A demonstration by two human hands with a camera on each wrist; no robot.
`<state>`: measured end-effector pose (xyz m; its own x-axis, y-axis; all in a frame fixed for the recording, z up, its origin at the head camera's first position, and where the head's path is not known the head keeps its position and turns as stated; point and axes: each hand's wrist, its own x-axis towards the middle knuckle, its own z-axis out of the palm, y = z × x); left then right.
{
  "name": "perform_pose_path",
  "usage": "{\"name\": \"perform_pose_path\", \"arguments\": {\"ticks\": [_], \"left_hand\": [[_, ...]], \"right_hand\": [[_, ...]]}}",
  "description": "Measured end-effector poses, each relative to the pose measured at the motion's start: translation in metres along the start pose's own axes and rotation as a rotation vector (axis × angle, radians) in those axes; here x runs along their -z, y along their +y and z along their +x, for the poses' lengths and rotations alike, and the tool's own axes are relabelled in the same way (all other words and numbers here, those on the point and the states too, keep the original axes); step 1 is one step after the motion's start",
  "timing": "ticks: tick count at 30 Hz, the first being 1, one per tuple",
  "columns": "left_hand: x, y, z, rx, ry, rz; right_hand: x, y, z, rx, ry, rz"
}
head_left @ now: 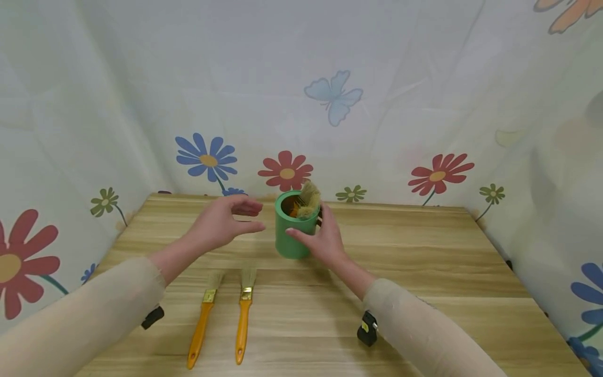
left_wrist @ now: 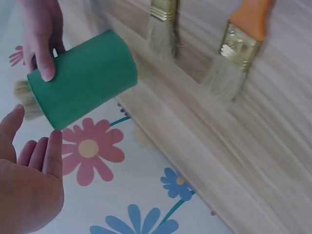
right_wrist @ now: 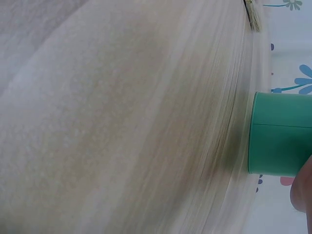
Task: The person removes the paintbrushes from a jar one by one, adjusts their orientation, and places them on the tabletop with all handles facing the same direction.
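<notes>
Head view: I logged things from largest to smallest.
Table [head_left: 424, 272]: one wooden top, ringed by a flower-print cloth backdrop [head_left: 330, 78].
Green cup [head_left: 293, 230]: one, upright near the table's middle, toward the back; it held brushes bristle-up.
Right hand [head_left: 325, 238]: thumb and fingers curled round the green cup's side, I judged to keep it steady and upright.
Left hand [head_left: 221, 222]: fingers spread and loosely bent, clamped on nothing, hovering just left of the cup, apart from it.
Brushes in cup [head_left: 308, 199]: bristles showed above the rim; at least one, exact count I couldn't tell.
Loose brushes: two, orange handles, left brush [head_left: 202, 319] and right brush [head_left: 244, 314], lying side by side nearer me, bristles pointing at the cup, not touching it.
Wrist cameras [head_left: 367, 329]: two dark units, one per sleeve.
</notes>
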<state>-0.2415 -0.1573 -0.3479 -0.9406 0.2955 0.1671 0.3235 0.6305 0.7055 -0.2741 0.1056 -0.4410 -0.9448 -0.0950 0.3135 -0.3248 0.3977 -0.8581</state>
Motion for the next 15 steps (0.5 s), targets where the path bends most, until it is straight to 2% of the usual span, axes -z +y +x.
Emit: {"name": "perform_pose_path", "arguments": {"ticks": [9,15], "left_hand": [[-0.003,0.02,0.019,-0.036,-0.018,-0.059],[-0.009,0.028,0.029,-0.108,-0.036,-0.081]], "right_hand": [[0.002,-0.001,0.0,0.001,-0.009,0.006],[0.002,-0.001,-0.001,0.001,-0.022,0.005]]}}
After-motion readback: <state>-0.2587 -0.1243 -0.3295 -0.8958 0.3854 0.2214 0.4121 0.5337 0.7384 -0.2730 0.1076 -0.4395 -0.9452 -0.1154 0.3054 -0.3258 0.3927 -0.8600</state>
